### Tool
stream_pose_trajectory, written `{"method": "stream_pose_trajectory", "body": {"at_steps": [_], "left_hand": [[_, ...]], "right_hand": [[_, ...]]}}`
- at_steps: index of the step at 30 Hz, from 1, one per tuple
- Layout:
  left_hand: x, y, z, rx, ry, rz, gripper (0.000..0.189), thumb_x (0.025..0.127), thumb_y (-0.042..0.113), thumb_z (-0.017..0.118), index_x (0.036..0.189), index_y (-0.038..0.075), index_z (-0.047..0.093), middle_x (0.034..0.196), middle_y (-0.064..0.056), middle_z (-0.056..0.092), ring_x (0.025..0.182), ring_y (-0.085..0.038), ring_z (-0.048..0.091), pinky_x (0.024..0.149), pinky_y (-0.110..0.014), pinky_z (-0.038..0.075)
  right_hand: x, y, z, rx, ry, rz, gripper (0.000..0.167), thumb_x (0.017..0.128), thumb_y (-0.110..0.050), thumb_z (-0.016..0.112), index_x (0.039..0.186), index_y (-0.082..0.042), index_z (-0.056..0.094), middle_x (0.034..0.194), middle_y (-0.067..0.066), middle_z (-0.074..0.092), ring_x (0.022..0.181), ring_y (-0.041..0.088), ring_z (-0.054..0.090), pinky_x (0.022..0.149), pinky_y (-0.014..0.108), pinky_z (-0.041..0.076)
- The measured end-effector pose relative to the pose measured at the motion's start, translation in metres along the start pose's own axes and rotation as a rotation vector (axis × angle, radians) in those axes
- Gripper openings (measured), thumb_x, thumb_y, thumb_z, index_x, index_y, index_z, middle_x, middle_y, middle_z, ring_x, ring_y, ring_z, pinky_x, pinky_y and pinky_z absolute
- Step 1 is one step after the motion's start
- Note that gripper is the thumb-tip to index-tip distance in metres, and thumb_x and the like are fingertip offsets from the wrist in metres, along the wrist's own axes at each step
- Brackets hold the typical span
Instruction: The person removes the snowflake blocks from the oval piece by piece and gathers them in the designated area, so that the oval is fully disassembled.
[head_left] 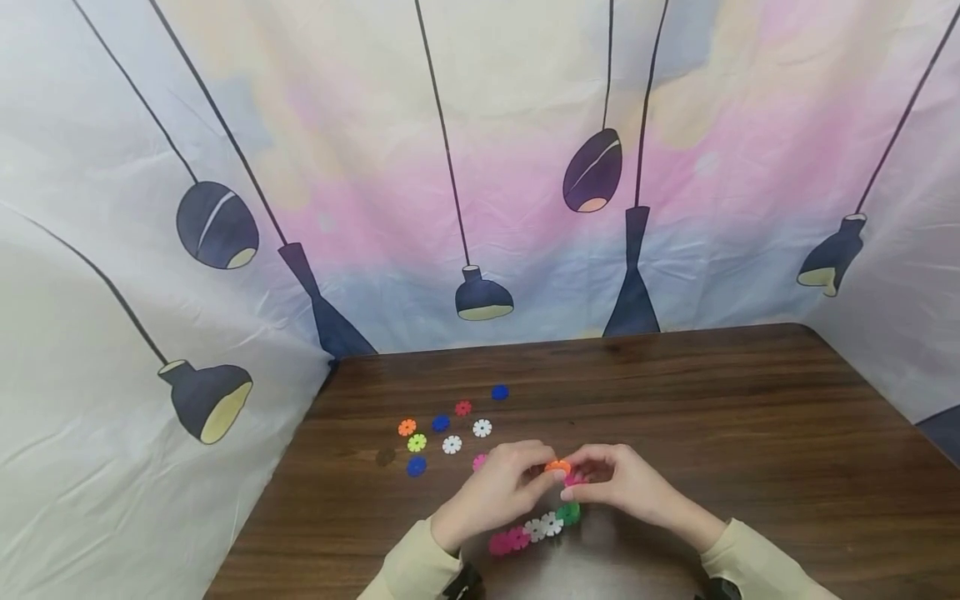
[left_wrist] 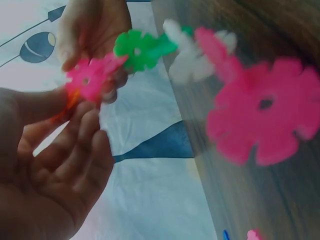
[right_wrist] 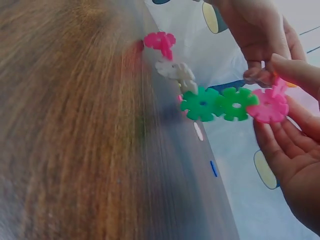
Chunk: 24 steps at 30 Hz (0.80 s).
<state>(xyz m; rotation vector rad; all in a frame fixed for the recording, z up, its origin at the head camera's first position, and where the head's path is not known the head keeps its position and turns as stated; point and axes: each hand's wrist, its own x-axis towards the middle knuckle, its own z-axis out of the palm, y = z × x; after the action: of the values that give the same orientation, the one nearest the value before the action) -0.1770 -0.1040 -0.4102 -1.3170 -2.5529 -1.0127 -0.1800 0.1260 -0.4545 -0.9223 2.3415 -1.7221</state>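
Between thumb and fingers my left hand [head_left: 504, 485] pinches an orange notched plastic flower disc [head_left: 557, 467]. My right hand [head_left: 628, 483] holds the pink flower disc [right_wrist: 269, 106] at the near end of a chain, touching the orange one; the fingers partly hide where they meet. From there the chain hangs down through green discs [right_wrist: 236, 104], white discs [head_left: 543, 527] and pink discs [head_left: 510, 542], slotted into one another. In the left wrist view, the chain's far pink disc [left_wrist: 265, 112] looms large, off to the right of both hands.
Loose flower discs lie on the brown wooden table [head_left: 712, 400] left of and beyond the hands: an orange disc [head_left: 407, 427], a yellow disc [head_left: 417, 443], a white disc [head_left: 452, 445], a blue disc [head_left: 416, 466] and several others. A printed cloth [head_left: 525, 225] hangs behind the table.
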Motion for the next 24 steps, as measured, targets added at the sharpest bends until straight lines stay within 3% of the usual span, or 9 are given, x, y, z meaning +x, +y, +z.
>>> {"method": "stream_pose_trajectory", "body": {"at_steps": [5,10,18,24], "left_hand": [[0.001,0.003,0.007,0.081,0.142,0.035,0.021,0.100,0.023,0.065,0.081,0.015,0.060,0.071,0.009,0.045,0.062,-0.001,0.038,0.057,-0.013,0.034],[0.001,0.002,0.016,0.173,0.258,0.090,0.017,0.097,0.019,0.069,0.082,0.013,0.063,0.073,0.008,0.051,0.067,-0.003,0.042,0.062,-0.012,0.037],[0.002,0.001,0.025,0.396,0.377,0.195,0.007,0.097,0.016,0.068,0.090,0.013,0.070,0.082,0.007,0.060,0.074,-0.007,0.052,0.067,-0.013,0.042],[0.002,0.001,0.028,0.490,0.449,0.269,0.005,0.091,0.010,0.072,0.088,0.013,0.070,0.083,0.007,0.062,0.075,-0.008,0.056,0.070,-0.015,0.046]], "right_hand": [[0.000,0.000,-0.001,0.008,0.056,-0.025,0.025,0.088,-0.022,0.080,0.112,-0.018,0.073,0.099,-0.002,0.072,0.089,0.015,0.067,0.078,0.031,0.056],[-0.001,0.002,-0.002,0.007,0.086,-0.054,0.029,0.089,-0.021,0.080,0.116,-0.019,0.072,0.103,-0.003,0.073,0.093,0.016,0.068,0.082,0.031,0.056],[0.000,0.003,-0.002,0.024,0.138,-0.090,0.032,0.087,-0.017,0.081,0.118,-0.017,0.072,0.107,-0.002,0.073,0.098,0.016,0.068,0.085,0.030,0.055],[0.001,0.004,-0.001,0.044,0.157,-0.115,0.035,0.087,-0.014,0.080,0.120,-0.011,0.071,0.110,-0.001,0.072,0.100,0.016,0.068,0.088,0.030,0.054]]}}
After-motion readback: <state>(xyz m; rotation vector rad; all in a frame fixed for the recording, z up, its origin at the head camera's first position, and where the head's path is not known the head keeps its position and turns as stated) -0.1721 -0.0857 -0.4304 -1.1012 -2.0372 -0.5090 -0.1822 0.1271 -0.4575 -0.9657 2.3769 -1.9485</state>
